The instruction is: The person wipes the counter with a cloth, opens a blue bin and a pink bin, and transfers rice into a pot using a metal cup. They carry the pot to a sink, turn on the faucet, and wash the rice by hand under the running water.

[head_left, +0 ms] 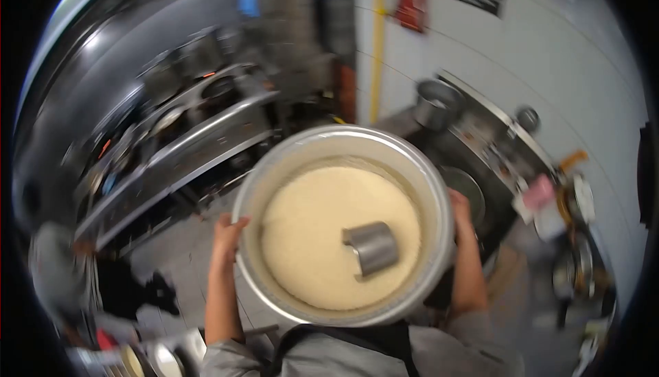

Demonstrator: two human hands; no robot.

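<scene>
**A big pot of gooey mix, and two hands that must not slip**

The big round silver metal pot is right in front of a person in grey clothes. It holds lots of smooth, pale yellow mix. The left hand has its fingers grasping one side, with the thumb near the rim. The right hand seems to grasp the other side, but the pot hides most of those fingers.

I think the pot is heavy. If one side sags or the fingers get slippery, the mix could slosh over the low side. That would make the grey tiled floor slick. The curved grey metal scoop lies tilted in the mix with no hand on it, so a big tip could make it slide and bang the wall.

The long dark worktop is close on the right. A bump there could jolt the pot or pinch the right hand. Looking down at the mix, the person could also trip, because the pot blocks the feet.
</scene>
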